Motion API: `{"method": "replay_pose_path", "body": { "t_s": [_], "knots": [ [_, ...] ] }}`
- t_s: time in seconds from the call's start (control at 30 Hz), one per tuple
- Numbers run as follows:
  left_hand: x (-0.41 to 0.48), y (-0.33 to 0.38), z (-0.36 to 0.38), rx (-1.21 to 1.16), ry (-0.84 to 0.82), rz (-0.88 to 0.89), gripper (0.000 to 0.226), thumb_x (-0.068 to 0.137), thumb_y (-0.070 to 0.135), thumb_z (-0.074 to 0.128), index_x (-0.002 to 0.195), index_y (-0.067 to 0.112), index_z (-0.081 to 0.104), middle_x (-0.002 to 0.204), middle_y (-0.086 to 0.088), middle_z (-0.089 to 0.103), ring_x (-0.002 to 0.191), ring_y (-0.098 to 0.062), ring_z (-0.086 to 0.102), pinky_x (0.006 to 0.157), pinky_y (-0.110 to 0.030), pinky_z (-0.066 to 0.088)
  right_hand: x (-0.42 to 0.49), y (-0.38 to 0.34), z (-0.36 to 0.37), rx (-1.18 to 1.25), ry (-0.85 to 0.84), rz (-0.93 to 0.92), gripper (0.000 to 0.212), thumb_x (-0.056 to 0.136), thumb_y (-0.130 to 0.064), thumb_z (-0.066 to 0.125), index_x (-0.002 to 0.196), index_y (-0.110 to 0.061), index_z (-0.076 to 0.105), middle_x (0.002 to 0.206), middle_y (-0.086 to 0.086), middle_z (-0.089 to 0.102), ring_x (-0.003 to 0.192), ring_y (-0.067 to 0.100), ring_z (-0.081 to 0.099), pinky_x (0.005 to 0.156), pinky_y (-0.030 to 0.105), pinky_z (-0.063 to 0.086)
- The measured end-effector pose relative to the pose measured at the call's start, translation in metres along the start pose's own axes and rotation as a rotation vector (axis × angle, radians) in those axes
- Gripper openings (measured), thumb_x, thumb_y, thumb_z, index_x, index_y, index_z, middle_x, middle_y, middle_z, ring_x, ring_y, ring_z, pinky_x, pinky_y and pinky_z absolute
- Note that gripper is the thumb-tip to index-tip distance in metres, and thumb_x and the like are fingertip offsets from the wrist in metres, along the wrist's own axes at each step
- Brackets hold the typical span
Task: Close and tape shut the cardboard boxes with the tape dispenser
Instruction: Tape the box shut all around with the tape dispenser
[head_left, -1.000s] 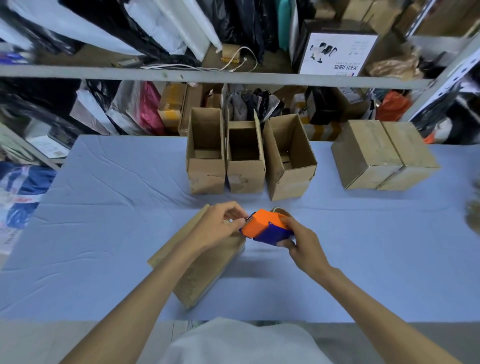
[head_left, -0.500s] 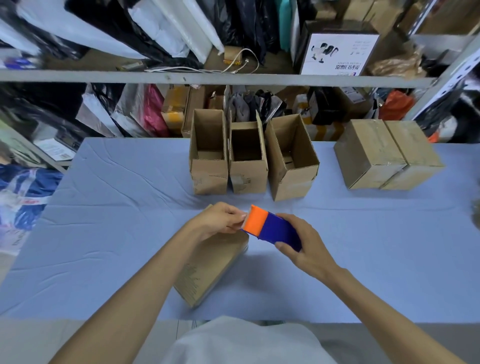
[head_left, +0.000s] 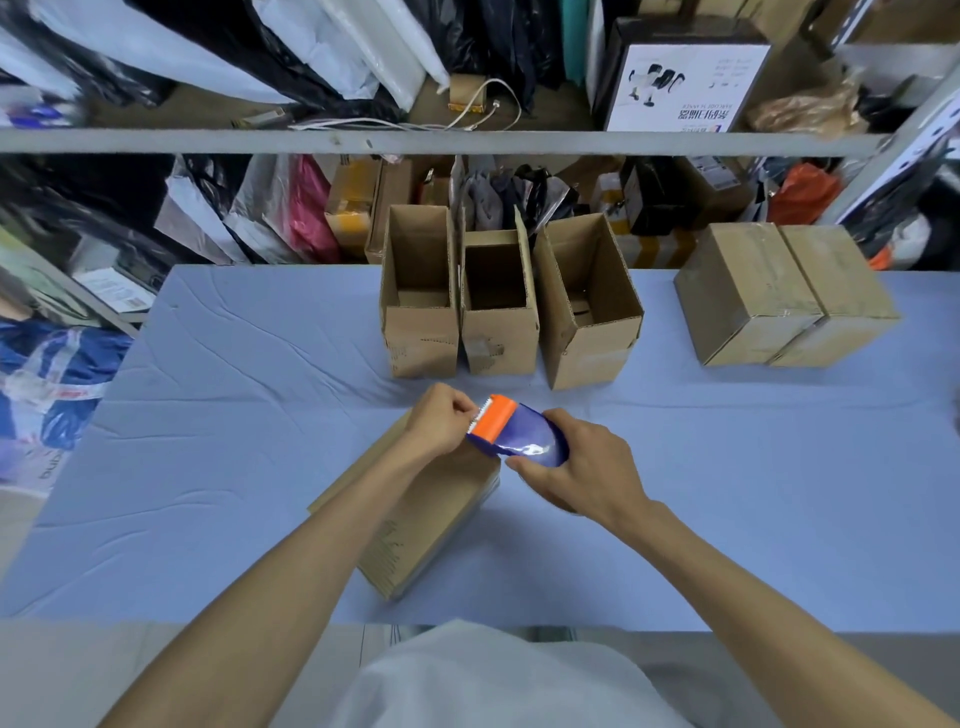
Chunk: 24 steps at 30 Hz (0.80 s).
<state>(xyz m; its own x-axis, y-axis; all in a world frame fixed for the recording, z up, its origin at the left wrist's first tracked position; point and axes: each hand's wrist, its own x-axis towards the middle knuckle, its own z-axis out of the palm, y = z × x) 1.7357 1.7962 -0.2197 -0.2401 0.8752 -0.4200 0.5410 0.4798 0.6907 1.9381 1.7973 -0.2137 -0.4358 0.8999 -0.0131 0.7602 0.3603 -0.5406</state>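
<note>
Tape dispenser (head_left: 511, 434) up at centre, both hands on it!

It's held over the far end of a cardboard box (head_left: 431, 514) lying on the blue table (head_left: 234, 441). The right hand (head_left: 582, 467) comes in from 4 o'clock, grip curled round the blue body. The left hand (head_left: 441, 421) is at 9 o'clock, grip pinching at the toothed orange end. At 12 o'clock stand three open boxes (head_left: 498, 312) side by side. Out at 2 o'clock, two closed boxes (head_left: 779, 296) are touching.
</note>
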Motion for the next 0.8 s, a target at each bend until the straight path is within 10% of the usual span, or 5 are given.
{"method": "replay_pose_path", "body": {
  "t_s": [0.47, 0.8],
  "knots": [
    [-0.006, 0.002, 0.007, 0.130, 0.102, 0.047, 0.017, 0.087, 0.010, 0.064, 0.072, 0.013, 0.070, 0.063, 0.000, 0.059, 0.056, -0.011, 0.052, 0.056, -0.018, 0.038, -0.057, 0.025, -0.028, -0.058, -0.046, 0.164, 0.043, 0.063, -0.066, 0.060, 0.093, -0.035, 0.055, 0.073, -0.015, 0.063, 0.064, 0.009, 0.055, 0.050, 0.017, 0.035],
    [-0.006, -0.001, -0.017, -0.004, 0.030, 0.089, 0.009, 0.085, 0.017, 0.066, 0.082, 0.011, 0.071, 0.085, 0.005, 0.071, 0.081, -0.007, 0.065, 0.069, -0.017, 0.051, -0.061, 0.047, -0.042, -0.081, -0.005, 0.212, 0.044, 0.061, -0.061, 0.070, 0.096, -0.035, 0.060, 0.074, -0.016, 0.064, 0.067, 0.010, 0.058, 0.054, 0.018, 0.038]
  ]
}}
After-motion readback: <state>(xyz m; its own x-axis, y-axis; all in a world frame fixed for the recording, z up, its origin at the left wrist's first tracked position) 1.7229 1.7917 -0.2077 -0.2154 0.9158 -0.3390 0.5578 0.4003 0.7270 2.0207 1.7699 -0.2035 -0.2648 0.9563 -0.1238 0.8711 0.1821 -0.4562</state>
